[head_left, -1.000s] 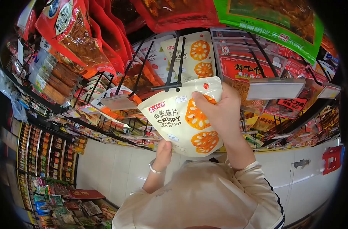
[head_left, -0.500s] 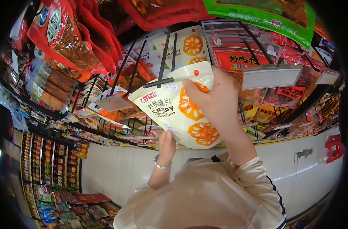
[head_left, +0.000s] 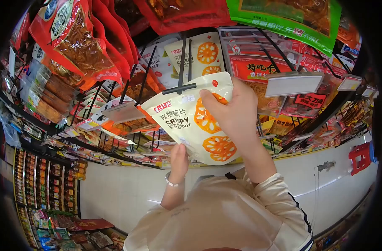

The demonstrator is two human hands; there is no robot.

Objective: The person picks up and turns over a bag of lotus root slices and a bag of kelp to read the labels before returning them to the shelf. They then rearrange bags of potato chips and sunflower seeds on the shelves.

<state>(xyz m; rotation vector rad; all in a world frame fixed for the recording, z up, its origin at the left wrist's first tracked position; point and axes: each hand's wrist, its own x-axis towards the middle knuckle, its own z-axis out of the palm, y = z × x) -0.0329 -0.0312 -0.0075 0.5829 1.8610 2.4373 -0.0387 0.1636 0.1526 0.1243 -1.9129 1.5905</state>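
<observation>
My right hand clamps a Crispy Lotus Root Slices pouch by its side, my left pinching its lower edge, its top against a black display hook.

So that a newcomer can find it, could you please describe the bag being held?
Find the black snack rack. At its front, the left hand and right hand hold a cream Crispy Lotus Root Slices bag. The matching bag behind is untouched.
</observation>
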